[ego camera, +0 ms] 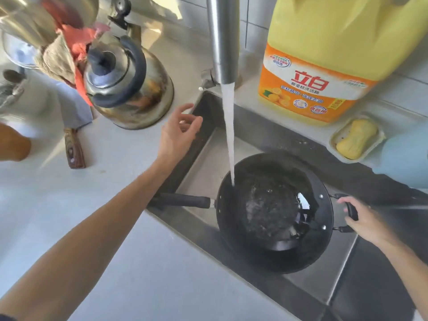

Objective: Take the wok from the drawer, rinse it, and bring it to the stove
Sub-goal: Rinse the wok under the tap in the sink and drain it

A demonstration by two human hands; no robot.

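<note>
Sitting in the sink (208,156), the black wok (275,212) catches water from the faucet (223,38). The right hand (363,218) grips its small loop handle (347,210) at the right. The left hand (178,133) hovers open and empty above the sink's far-left corner, near the kettle (129,82) on the surface (111,239).

**Colours at the sink**

The wok (273,212) is black, with silver rivets at the rim and a black long handle (183,200). The water stream (228,126) runs white from a silver-grey tap (222,38). The detergent jug (335,56) is yellow with an orange-and-white label in red characters. The soap bar (357,137) is yellow in a pale dish (333,140). The kettle (129,89) is tarnished steel with brownish stains and a dark blue handle
</note>
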